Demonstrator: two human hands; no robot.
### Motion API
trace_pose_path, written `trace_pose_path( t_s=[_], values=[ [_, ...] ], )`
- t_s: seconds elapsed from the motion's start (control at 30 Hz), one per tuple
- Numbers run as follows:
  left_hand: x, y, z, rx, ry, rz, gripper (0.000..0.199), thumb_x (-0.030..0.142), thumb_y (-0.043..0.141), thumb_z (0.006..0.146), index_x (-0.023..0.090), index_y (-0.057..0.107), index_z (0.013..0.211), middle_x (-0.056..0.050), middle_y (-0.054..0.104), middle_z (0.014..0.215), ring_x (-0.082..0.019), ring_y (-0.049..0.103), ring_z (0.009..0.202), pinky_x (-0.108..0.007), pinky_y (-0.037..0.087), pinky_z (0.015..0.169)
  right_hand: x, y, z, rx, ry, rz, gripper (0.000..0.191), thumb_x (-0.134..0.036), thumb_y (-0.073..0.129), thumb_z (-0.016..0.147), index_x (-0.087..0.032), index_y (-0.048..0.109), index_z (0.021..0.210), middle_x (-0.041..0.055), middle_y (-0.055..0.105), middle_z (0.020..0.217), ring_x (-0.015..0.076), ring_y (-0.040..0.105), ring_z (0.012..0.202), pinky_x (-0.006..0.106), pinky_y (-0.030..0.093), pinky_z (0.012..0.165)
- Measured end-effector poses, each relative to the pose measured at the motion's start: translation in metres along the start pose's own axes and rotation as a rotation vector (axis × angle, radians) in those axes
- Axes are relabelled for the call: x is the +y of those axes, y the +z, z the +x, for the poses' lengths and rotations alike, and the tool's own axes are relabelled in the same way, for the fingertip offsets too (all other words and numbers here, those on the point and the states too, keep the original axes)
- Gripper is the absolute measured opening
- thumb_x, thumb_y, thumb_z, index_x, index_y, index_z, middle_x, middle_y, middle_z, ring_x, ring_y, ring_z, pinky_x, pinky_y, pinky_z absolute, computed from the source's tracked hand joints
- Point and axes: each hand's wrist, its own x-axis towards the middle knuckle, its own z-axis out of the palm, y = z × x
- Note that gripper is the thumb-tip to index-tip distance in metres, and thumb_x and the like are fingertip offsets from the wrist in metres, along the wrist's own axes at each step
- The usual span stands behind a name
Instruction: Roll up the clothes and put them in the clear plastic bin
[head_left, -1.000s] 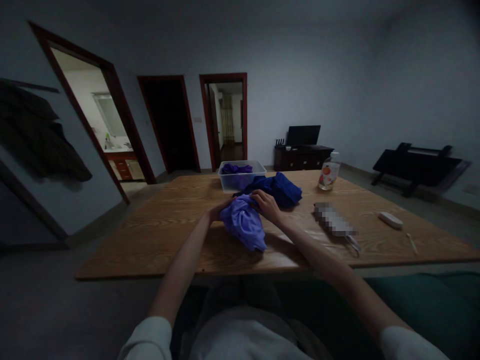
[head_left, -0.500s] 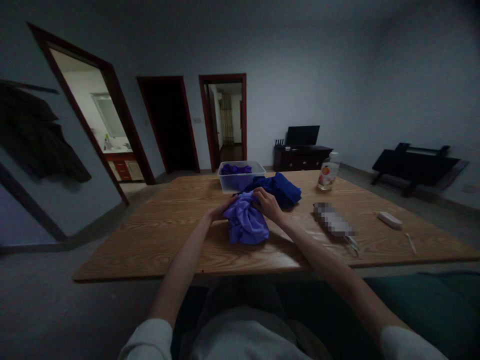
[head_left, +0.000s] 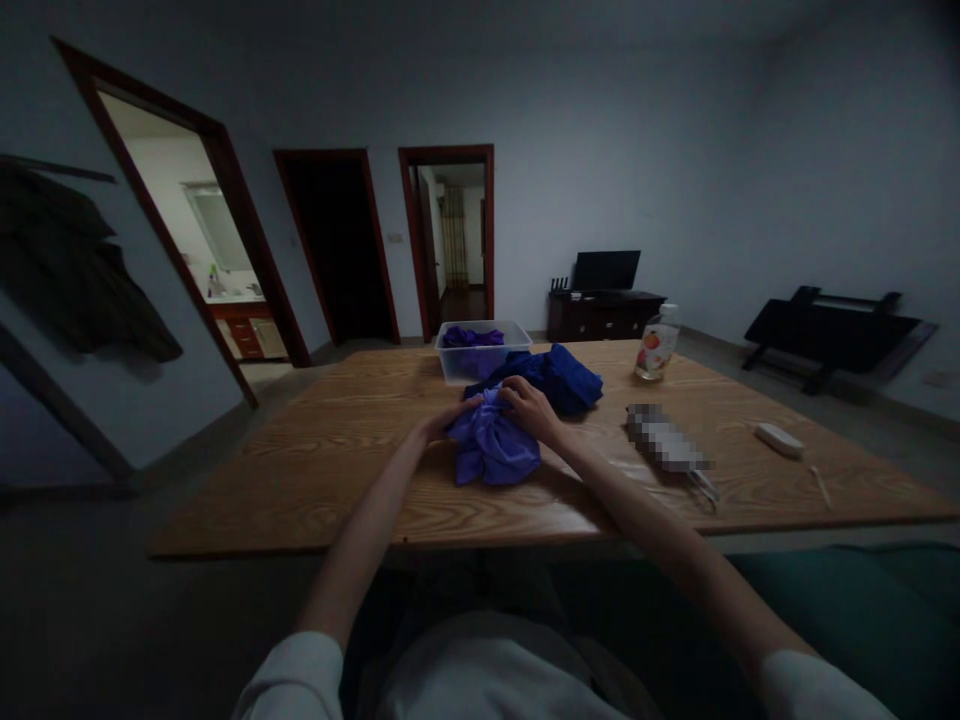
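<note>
A bunched light purple cloth (head_left: 496, 450) lies on the wooden table (head_left: 300, 460) in front of me. My left hand (head_left: 448, 416) grips its upper left edge, fingers partly hidden by the folds. At the cloth's gathered top, my right hand (head_left: 526, 405) is closed on the fabric with bent fingers. Just behind my hands is a crumpled dark blue cloth (head_left: 570, 380). Behind that, a clear plastic bin (head_left: 461, 368) holds a dark purple cloth (head_left: 472, 338).
A clear bottle (head_left: 657, 345) with a fruit label stands at the right rear of the table. Nearer are a blurred-out item (head_left: 667, 443) with a strap, a white oblong case (head_left: 780, 440) and a thin white stick (head_left: 821, 487).
My hands have drawn slightly closer together at the cloth's top. The light purple cloth is gathered tighter, its folds now spreading from that point.
</note>
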Motion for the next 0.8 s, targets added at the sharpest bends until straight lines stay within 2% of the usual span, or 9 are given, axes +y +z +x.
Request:
trace_pose_path(
  t_s=[0.1,0.17,0.3,0.33,0.4,0.5,0.6,0.7,0.8],
  values=[
    [0.0,0.003,0.001,0.02,0.02,0.051,0.052,0.052,0.074,0.088,0.015,0.071,0.125,-0.01,0.077,0.114,-0.02,0.072,0.088,-0.027,0.057,0.08,-0.001,-0.002,0.002,-0.023,-0.004,0.02,0.027,-0.01,0.057,0.09,-0.019,0.063,0.114,0.0138,0.055,0.135,0.0268,0.053,0.12,0.041,0.049,0.104],
    [0.0,0.002,0.005,0.027,0.099,0.104,0.05,0.049,0.074,0.088,0.017,0.071,0.126,-0.009,0.076,0.117,-0.021,0.072,0.095,-0.027,0.056,0.083,-0.002,-0.005,0.004,-0.04,-0.013,0.038,0.029,-0.01,0.062,0.085,-0.018,0.063,0.113,0.0152,0.055,0.137,0.0293,0.05,0.126,0.046,0.044,0.11],
    [-0.004,-0.004,0.013,0.026,0.281,0.221,0.046,0.039,0.079,0.083,0.016,0.072,0.123,-0.009,0.073,0.128,-0.025,0.066,0.117,-0.032,0.05,0.104,0.001,-0.006,0.005,-0.084,-0.054,0.117,0.023,-0.019,0.067,0.086,-0.019,0.063,0.108,0.0136,0.052,0.148,0.0331,0.04,0.143,0.051,0.034,0.12],
    [-0.004,-0.006,0.014,0.028,0.307,0.251,0.046,0.037,0.08,0.081,0.015,0.073,0.121,-0.009,0.073,0.128,-0.026,0.065,0.121,-0.033,0.048,0.107,0.003,-0.004,0.004,-0.099,-0.051,0.152,0.019,-0.023,0.066,0.089,-0.019,0.063,0.108,0.013,0.054,0.146,0.0324,0.042,0.142,0.05,0.035,0.119],
    [-0.004,-0.008,0.014,0.022,0.329,0.295,0.045,0.035,0.083,0.078,0.014,0.074,0.117,-0.011,0.074,0.125,-0.029,0.064,0.122,-0.037,0.046,0.111,0.008,0.002,0.002,-0.143,0.01,0.245,0.021,-0.031,0.064,0.094,-0.02,0.062,0.111,0.0125,0.063,0.133,0.0286,0.057,0.127,0.045,0.044,0.11],
    [-0.003,-0.01,0.01,-0.037,0.358,0.334,0.049,0.036,0.085,0.074,0.013,0.073,0.116,-0.013,0.075,0.12,-0.03,0.066,0.119,-0.041,0.046,0.11,0.014,0.008,-0.002,-0.22,0.17,0.39,0.044,-0.042,0.066,0.094,-0.02,0.055,0.13,0.0093,0.069,0.117,0.0223,0.068,0.101,0.034,0.053,0.09],
    [-0.001,-0.01,0.007,-0.07,0.377,0.408,0.056,0.033,0.085,0.071,0.013,0.071,0.121,-0.014,0.074,0.121,-0.031,0.068,0.115,-0.041,0.049,0.106,0.018,0.008,-0.004,-0.298,0.269,0.475,0.066,-0.048,0.071,0.09,-0.022,0.047,0.146,0.0084,0.069,0.123,0.0221,0.069,0.1,0.029,0.053,0.083],
    [-0.002,-0.01,0.009,-0.096,0.383,0.489,0.061,0.033,0.085,0.068,0.012,0.07,0.124,-0.015,0.073,0.122,-0.03,0.07,0.108,-0.04,0.053,0.099,0.021,0.008,-0.007,-0.394,0.305,0.475,0.063,-0.045,0.075,0.085,-0.02,0.055,0.139,0.0088,0.071,0.117,0.0236,0.069,0.096,0.029,0.052,0.08],
    [-0.007,-0.008,0.014,-0.088,0.422,0.563,0.059,0.032,0.085,0.066,0.012,0.072,0.119,-0.014,0.074,0.119,-0.028,0.069,0.105,-0.036,0.053,0.095,0.026,0.013,-0.01,-0.432,0.321,0.456,0.057,-0.04,0.077,0.082,-0.017,0.059,0.131,0.0094,0.071,0.113,0.0241,0.068,0.093,0.029,0.052,0.08]
  ],
)
